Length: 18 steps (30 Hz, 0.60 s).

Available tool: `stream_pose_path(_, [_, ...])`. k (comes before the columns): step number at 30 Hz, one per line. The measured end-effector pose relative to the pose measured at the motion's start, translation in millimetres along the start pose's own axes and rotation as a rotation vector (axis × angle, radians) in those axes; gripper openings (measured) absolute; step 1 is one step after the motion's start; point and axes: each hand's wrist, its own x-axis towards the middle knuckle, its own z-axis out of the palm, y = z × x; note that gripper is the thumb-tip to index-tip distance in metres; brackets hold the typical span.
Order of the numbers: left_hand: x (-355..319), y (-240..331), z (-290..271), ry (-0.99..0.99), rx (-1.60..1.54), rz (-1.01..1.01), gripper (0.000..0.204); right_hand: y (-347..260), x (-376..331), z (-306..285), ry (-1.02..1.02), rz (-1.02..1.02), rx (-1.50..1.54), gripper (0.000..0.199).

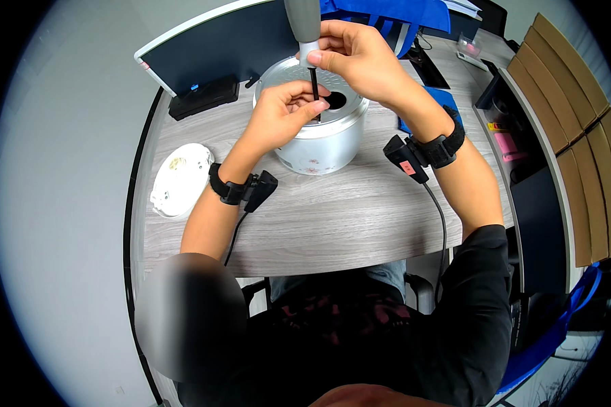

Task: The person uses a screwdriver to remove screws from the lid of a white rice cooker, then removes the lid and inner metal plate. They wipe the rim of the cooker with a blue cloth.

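A white, round appliance body [322, 152] with small pink flowers, which looks like a rice cooker, stands on the table. Its silvery top face has small slots and a dark round hole. Above it, my right hand [360, 57] grips a grey screwdriver [304, 20] by its pale lower collar, thumb and fingers closed round it. The black shaft points straight down to the near rim of that face. My left hand [282, 112] is closed at the shaft's lower end, thumb and fingertips pinched about it. Whether a screw sits under the tip is hidden.
On the table's left lies a white round cover [182, 180]. A monitor [217, 47] and a black box [204, 98] stand behind it. Cables hang from the black devices on both wrists. Blue bags [394, 13] lie at the back, and cardboard panels [570, 102] stand at right.
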Motion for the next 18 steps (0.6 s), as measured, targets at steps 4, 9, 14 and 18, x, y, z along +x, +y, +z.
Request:
stream_pose_path(4, [0, 2, -10, -0.156, 0.227, 0.0, 0.023, 0, -6, 1, 0.032, 0.032, 0.206, 0.032])
stream_pose_path(9, [1, 19, -11, -0.29, 0.533, 0.047, 0.019, -1, -4, 3, 0.043, 0.003, -0.1, 0.043])
stream_pose_path(14, [2, 27, -8, -0.255, 0.578, -0.069, 0.018, -9, -3, 3, 0.043, 0.036, -0.268, 0.04])
stream_pose_path(18, [3, 29, -8, -0.247, 0.597, -0.103, 0.016, -10, -5, 2, 0.075, -0.072, -0.252, 0.037])
